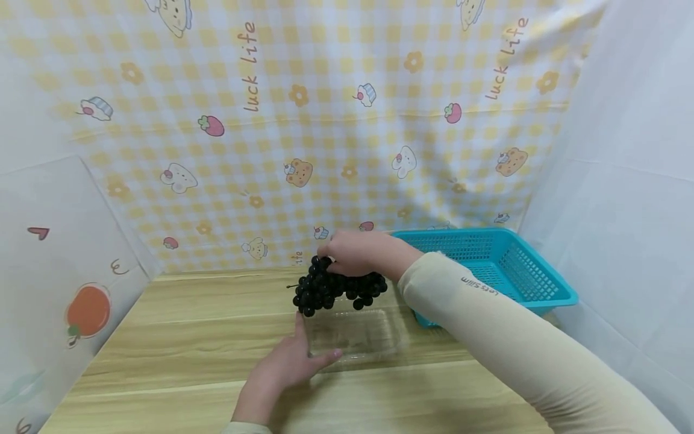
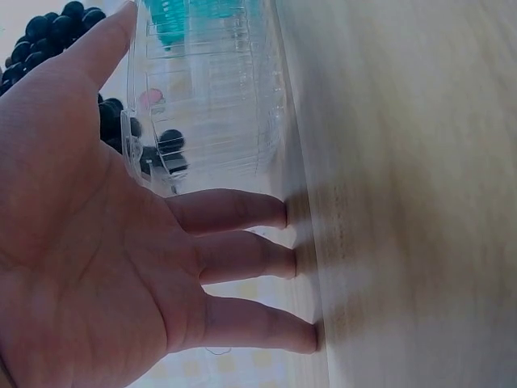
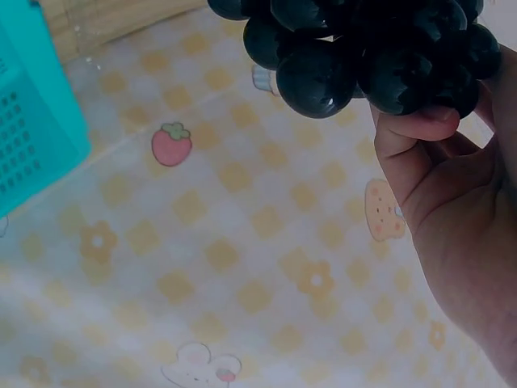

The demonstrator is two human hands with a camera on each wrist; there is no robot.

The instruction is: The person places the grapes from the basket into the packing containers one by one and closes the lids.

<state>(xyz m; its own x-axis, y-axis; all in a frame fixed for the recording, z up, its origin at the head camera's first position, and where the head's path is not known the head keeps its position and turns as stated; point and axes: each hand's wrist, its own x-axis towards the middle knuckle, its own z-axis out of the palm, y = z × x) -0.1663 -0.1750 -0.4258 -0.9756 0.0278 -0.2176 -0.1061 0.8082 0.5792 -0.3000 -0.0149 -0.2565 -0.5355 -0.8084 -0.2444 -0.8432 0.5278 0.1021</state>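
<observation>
A bunch of dark grapes point(image 1: 317, 289) hangs from the right hand point(image 1: 358, 252), which grips it from above over a clear plastic container point(image 1: 360, 334). In the right wrist view the right hand point(image 3: 452, 178) has its fingers curled at the grapes point(image 3: 396, 77). Beside the container's left end is the left hand point(image 1: 284, 361), thumb and fingers spread. The left wrist view shows the left hand point(image 2: 121, 234) with straight fingers, tips on the table, next to the container wall point(image 2: 218, 105).
A turquoise perforated basket point(image 1: 542, 265) stands at the right, behind the right forearm. The wooden table point(image 1: 206, 337) reaches back to a yellow checked curtain point(image 1: 325, 132). White sheets hang at both sides.
</observation>
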